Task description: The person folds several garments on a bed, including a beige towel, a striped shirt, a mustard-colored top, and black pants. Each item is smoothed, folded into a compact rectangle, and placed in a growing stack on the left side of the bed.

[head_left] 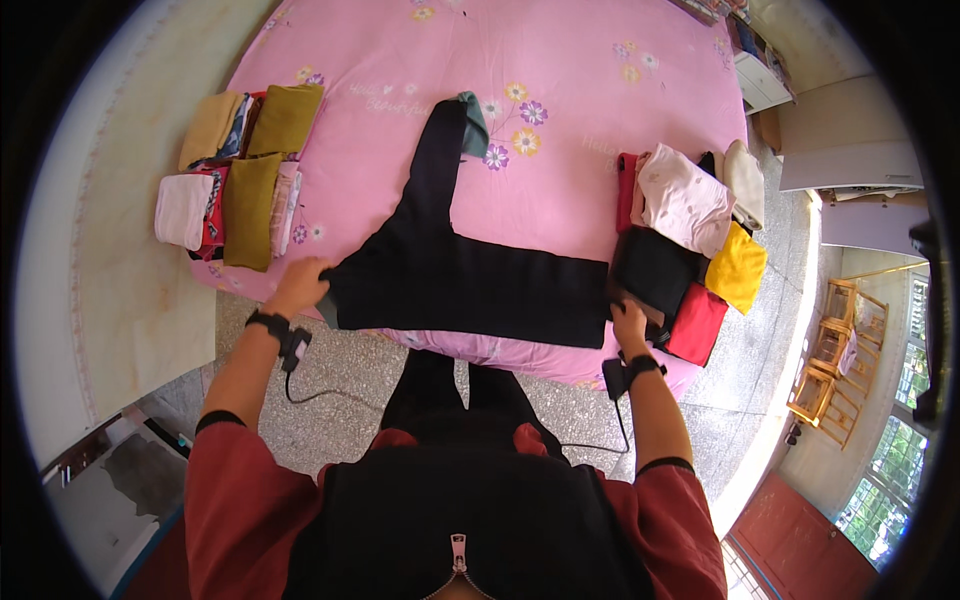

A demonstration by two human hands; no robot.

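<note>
A pair of black trousers [480,289] lies spread at the near edge of the bed. One leg points away from me and the other runs to the right. Grey-green inner fabric [474,127] shows at the far leg's end, and a bit more at the left corner. My left hand [304,285] grips the trousers at their left corner. At the hem of the right-pointing leg, my right hand [630,324] has its fingers closed on the edge, partly hidden, right beside a folded black garment [654,262].
Folded clothes in stacks, with an olive garment [253,210] on top, line the bed's left side. On the right sit a pale pink garment [682,199], a yellow one [737,266] and a red one [696,324]. A pink floral bedsheet [570,67] covers the bed. Wooden chairs [832,352] stand far right.
</note>
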